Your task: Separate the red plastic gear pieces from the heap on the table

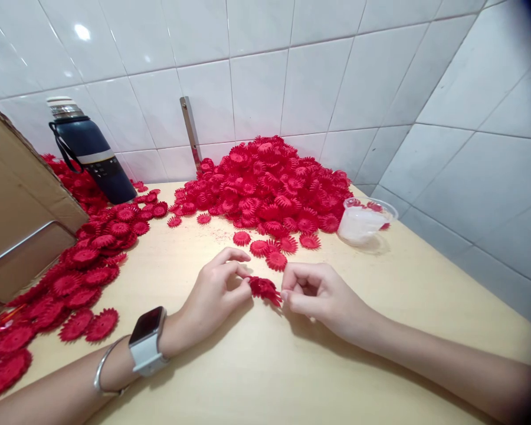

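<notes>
Right now both hands pinch one red flower (264, 288) between them, low over the surface (256, 366) and just in front of the big pile (269, 180). The left hand (216, 292) grips the flower's left edge with thumb and fingertips closed on it; the right hand (316, 292) holds its right edge the same way, fingers curled in.

As a judgement, the work looks far from finished: the pile against the tiled wall is large, with a few loose flowers (274, 247) scattered at its near edge. Left of the pile, a flatter spread of flowers (77, 283) runs along the surface; whether those are finished pieces I cannot tell.

Right of the pile stands a clear plastic cup (361, 221), touching the pile's edge; it shows a trace of red at the rim, and what else it holds is not clear. Left of the pile, a dark flask (91, 153) leans at the wall, lid on, its contents hidden.
</notes>
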### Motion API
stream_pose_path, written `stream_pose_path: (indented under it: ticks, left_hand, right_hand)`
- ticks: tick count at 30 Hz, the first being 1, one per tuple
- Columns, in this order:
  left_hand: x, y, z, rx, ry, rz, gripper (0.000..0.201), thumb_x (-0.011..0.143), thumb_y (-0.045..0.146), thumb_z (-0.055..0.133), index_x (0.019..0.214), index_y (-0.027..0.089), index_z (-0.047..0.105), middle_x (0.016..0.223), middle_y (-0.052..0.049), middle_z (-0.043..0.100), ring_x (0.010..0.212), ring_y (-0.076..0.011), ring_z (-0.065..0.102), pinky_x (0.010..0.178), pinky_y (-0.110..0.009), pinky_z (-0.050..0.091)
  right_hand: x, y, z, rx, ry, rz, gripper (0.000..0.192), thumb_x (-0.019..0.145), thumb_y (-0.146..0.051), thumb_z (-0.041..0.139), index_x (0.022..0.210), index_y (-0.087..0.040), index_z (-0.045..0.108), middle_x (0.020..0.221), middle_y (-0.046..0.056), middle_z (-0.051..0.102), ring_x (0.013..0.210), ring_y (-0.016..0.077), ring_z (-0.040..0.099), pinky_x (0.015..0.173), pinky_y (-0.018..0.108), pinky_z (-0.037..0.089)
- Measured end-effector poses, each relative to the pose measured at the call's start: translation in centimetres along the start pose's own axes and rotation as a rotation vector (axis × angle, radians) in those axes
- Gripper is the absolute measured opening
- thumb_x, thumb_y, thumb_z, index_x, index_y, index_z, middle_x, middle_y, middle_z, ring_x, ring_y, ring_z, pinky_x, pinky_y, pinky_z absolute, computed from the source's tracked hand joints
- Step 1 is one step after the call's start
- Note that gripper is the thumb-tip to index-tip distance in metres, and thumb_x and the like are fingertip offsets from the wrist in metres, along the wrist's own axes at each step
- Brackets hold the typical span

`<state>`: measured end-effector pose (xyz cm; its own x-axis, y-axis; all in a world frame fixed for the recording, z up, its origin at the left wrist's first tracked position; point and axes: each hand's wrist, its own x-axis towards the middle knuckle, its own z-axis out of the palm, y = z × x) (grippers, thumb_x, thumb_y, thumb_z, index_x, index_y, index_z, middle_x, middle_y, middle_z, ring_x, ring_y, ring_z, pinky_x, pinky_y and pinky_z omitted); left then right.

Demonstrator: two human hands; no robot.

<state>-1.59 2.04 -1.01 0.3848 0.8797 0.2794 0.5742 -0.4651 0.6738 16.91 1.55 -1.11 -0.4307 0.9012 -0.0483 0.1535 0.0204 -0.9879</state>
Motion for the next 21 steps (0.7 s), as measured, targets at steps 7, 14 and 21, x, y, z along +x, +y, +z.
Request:
stream_pose_path:
  ticks: [7,14,21]
  left_hand:
    - [0.10,-0.03,-0.13,0.022,0.060,-0.053,0.014,0.071,0.004,0.051,0.066,0.016,0.056,0.100,-0.003,0.053,0.093,-0.0149,0.052,0.083,-0.027,0.039]
    - [-0.04,0.23,-0.07,0.008,0.076,-0.088,0.015,0.070,0.004,0.049,0.063,0.016,0.054,0.093,-0.003,0.053,0.088,-0.0150,0.053,0.080,-0.027,0.040]
    - [0.38,-0.66,-0.61,0.023,0.191,-0.162,0.016,0.068,0.005,0.047,0.057,0.016,0.045,0.089,-0.003,0.052,0.086,-0.0170,0.052,0.078,-0.031,0.041]
  right_hand:
    - [-0.18,0.16,-0.05,-0.030,-0.018,0.014,0.012,0.060,-0.011,0.052,0.050,-0.016,0.045,0.040,-0.008,0.039,0.040,0.0049,0.032,0.040,0.018,0.022]
    - [-0.24,0.46,-0.05,0.000,-0.002,0.030,0.013,0.057,-0.010,0.051,0.049,-0.016,0.044,0.038,-0.007,0.041,0.036,0.0044,0.032,0.037,0.018,0.020]
    - [-0.44,0.36,-0.05,0.033,0.033,-0.044,0.017,0.061,-0.011,0.051,0.049,-0.018,0.041,0.040,-0.007,0.040,0.037,0.0048,0.032,0.038,0.019,0.022]
